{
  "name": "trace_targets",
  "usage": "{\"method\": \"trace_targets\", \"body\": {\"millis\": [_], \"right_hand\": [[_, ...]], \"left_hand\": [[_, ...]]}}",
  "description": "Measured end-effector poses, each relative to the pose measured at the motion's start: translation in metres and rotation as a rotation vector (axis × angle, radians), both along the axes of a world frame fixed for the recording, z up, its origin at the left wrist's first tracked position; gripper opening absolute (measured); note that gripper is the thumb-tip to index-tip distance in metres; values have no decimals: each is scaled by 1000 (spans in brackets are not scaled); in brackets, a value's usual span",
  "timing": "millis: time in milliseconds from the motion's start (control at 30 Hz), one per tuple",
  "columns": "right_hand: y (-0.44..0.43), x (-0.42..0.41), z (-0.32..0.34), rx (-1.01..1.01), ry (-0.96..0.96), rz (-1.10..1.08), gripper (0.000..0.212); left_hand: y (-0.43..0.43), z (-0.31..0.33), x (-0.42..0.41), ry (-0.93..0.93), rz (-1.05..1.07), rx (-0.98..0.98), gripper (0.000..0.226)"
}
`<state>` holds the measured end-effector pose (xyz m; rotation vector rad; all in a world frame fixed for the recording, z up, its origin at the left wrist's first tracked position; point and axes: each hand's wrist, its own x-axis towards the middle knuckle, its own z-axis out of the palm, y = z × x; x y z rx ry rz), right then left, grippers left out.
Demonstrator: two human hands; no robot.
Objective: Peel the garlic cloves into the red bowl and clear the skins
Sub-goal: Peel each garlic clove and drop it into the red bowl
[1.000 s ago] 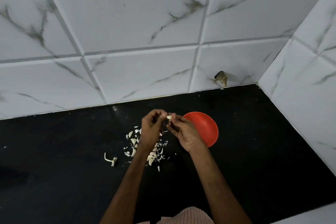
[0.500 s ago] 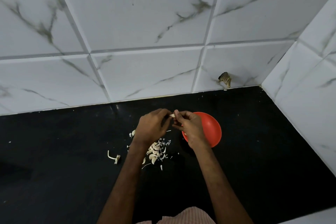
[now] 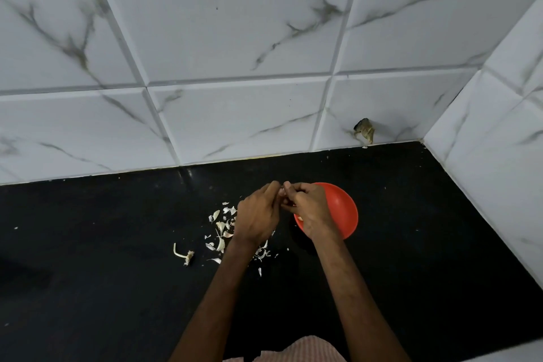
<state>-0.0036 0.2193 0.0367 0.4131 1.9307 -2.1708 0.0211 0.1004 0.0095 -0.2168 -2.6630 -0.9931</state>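
- I see both hands held over the black countertop (image 3: 411,244), meeting fingertip to fingertip a little below the middle of the view.
- The left hand (image 3: 258,214) has its fingers curled, and its fingertips pinch the garlic clove (image 3: 281,192) from the 9 o'clock side.
- The right hand (image 3: 311,211) is curled the same way and pinches the clove from the 3 o'clock side, so the two hands touch around it.
- The fingers hide most of the clove. Only a pale sliver shows between them, so I take it for a clove, though it could be a scrap of skin.
- The red bowl (image 3: 343,209) stands on the countertop at 3 o'clock of the hands, and the right hand and wrist cover its left part.
- A pale piece (image 3: 299,218) lies inside the bowl at its 9 o'clock edge, just beside the right wrist.
- The garlic skins (image 3: 221,226) lie scattered on the countertop from 7 to 9 o'clock of the left hand, some of them under the left wrist.
- A dry garlic stem (image 3: 183,254) with its root end lies apart from the skins, at 8 o'clock of the pile.
- White wall tiles (image 3: 235,23) with grey veins rise behind the countertop at 12 o'clock and turn a corner at 3 o'clock.
- A broken hole (image 3: 365,130) shows in one tile, just above the countertop, at 12 o'clock of the bowl.
- A striped cloth (image 3: 308,351) shows at the 6 o'clock edge, between the forearms.
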Motion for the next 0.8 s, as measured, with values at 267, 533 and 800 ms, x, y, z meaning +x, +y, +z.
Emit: {"method": "trace_targets", "body": {"millis": [267,533,800], "right_hand": [[-10,4,1,-27,51,-13,16],[-1,-1,3,-19,25,-55,19],[-2,3,2,101,89,-62,19]], "left_hand": [[4,7,-1,-125,170,416,44],[-32,25,-9,-91,14,231,12],[-23,27,-5,43,-93,-81,11]]}}
